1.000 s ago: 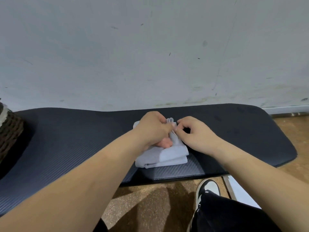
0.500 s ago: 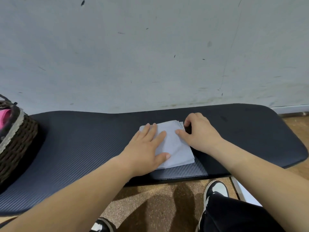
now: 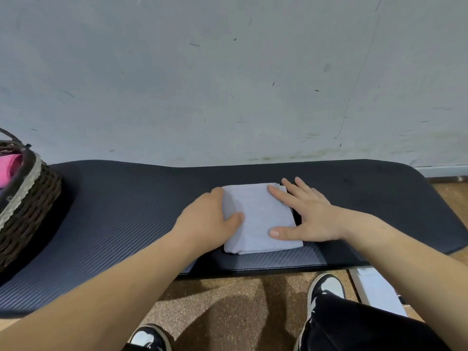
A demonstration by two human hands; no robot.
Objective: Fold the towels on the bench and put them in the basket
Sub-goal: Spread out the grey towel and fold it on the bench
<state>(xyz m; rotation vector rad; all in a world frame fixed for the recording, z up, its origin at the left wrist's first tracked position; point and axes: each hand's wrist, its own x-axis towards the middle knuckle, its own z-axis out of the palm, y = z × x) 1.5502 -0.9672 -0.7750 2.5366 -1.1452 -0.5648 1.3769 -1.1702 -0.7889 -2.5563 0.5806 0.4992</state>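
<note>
**Q:** What lies nearest the viewer?
**A:** A left shoe (image 3: 149,338) and a right shoe (image 3: 326,287), both black and white, on a brown speckled floor (image 3: 228,300). A dark trouser leg (image 3: 354,328) is at lower right.

**Q:** Where is the task's thing?
**A:** A pale grey towel (image 3: 258,219), folded into a compact rectangle, lies flat on the dark ribbed bench (image 3: 114,203), near its front edge.

**Q:** How do the hands stand?
**A:** Right hand (image 3: 311,219): flat, with fingers straight and spread. Its thumb and forefinger press the towel's right side, and the other fingers lie on the bench just beside it. Left hand (image 3: 210,219): against the towel's left edge, thumb on top. Its fingers are hidden, so whether they grip cannot be told.

**Q:** And farther off?
**A:** A dark wicker basket (image 3: 33,198) stands at the bench's left end, well apart from the towel, with pink cloth (image 3: 7,168) inside. Behind rises a scuffed pale wall (image 3: 228,84).
</note>
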